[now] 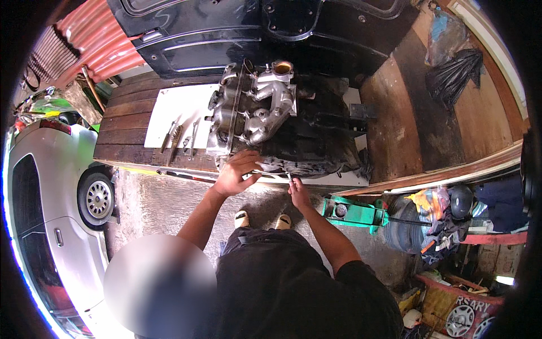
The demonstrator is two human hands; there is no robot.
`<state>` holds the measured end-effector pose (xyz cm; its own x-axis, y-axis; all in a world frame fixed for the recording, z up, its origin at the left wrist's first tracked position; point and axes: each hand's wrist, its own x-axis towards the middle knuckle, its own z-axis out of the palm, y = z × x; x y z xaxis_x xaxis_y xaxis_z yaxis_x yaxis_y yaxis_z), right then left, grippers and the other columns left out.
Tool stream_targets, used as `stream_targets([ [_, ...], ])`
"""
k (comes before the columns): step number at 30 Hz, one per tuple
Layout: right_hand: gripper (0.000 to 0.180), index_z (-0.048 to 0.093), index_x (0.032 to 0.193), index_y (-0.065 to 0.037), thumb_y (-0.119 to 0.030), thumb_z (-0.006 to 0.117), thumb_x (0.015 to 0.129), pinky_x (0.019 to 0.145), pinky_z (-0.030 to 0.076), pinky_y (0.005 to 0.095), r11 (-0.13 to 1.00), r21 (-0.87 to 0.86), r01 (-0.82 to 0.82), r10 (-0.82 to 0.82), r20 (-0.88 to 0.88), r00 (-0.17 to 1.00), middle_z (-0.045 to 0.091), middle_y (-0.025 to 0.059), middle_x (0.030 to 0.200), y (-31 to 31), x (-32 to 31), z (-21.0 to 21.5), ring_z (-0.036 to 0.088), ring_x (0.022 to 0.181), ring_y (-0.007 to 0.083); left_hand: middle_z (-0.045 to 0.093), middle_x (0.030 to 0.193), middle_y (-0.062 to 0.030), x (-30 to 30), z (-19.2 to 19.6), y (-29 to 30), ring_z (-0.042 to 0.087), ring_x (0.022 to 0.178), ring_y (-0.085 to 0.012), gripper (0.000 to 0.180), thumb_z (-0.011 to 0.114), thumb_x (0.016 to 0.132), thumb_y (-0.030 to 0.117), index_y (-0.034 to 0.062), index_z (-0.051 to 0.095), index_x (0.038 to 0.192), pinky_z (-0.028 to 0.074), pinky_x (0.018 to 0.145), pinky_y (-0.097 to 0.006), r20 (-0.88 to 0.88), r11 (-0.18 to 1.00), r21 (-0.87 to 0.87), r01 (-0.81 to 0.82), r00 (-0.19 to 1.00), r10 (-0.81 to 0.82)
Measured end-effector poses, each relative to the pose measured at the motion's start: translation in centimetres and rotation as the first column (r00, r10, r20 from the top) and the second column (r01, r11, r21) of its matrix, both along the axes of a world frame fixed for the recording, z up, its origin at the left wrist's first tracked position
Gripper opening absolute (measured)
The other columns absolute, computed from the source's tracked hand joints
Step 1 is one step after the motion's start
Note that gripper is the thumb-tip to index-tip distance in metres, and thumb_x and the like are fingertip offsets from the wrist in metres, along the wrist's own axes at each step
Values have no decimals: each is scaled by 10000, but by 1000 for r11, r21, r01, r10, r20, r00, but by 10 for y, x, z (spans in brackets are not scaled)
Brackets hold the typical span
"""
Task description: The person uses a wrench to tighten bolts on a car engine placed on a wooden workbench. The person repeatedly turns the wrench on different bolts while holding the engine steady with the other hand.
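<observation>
A greasy engine (316, 130) lies on a wooden bench, its dark block to the right. On its left part sit a silver ribbed cover (224, 113) and a curved metal manifold (276, 107) with an open round port on top. My left hand (238, 171) reaches to the engine's near left corner, fingers stretched and thumb apart, with nothing visible in it. At the near side of the engine, my right hand (299, 192) is closed around a slim shiny metal tool (290, 177); its exact kind is too small to tell.
Several hand tools (176, 135) lie on a white board (169, 104) left of the engine. A black panel (203, 39) stands behind the bench. A green jack (353, 213) and a tire (402, 223) are at right; a silver car (51, 203) is at left. A blurred patch covers the lower left.
</observation>
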<state>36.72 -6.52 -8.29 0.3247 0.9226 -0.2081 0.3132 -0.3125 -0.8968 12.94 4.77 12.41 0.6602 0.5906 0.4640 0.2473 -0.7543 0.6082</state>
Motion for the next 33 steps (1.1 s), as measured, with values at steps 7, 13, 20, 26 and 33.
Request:
stream_targets([
  [7,306,518,1158,-47,-280,499,960,627,478,345,999,-35,-25,29,122,992,649,99,752,4,3,5,633,688,216,685,1027,-49,-2,-7,-3,555,1168,-259,131,649,813,164,96,707,909,367,1053,-475,-86,998,-38,-49,995,45],
  [13,302,528,1140,-60,-294,507,950,639,488,409,998,-48,-27,40,300,953,664,146,785,9,-1,14,654,735,298,696,982,-48,-1,-7,-4,574,1143,-252,126,648,813,162,94,716,893,375,1049,-465,-65,998,5,-66,996,66],
  [20,261,563,927,-30,-278,486,949,627,473,484,999,-34,-37,50,525,850,643,166,746,10,0,0,626,744,382,697,977,-47,0,-8,-4,575,1141,-254,127,644,811,155,89,718,891,374,1049,-471,-46,998,-18,-64,997,63],
  [26,322,592,872,-35,-324,473,949,633,463,511,990,76,-118,48,608,793,620,215,749,14,16,11,594,734,428,696,973,-45,-2,-6,-6,576,1139,-252,123,642,812,150,91,717,889,364,1057,-473,-66,998,-24,-51,997,49],
  [33,307,614,873,-56,-337,503,932,626,469,509,990,65,-122,59,599,799,628,204,740,15,27,5,600,720,422,705,960,-46,0,-3,-4,573,1150,-277,127,642,824,164,77,712,885,350,1059,-489,-61,999,-32,-35,998,33],
])
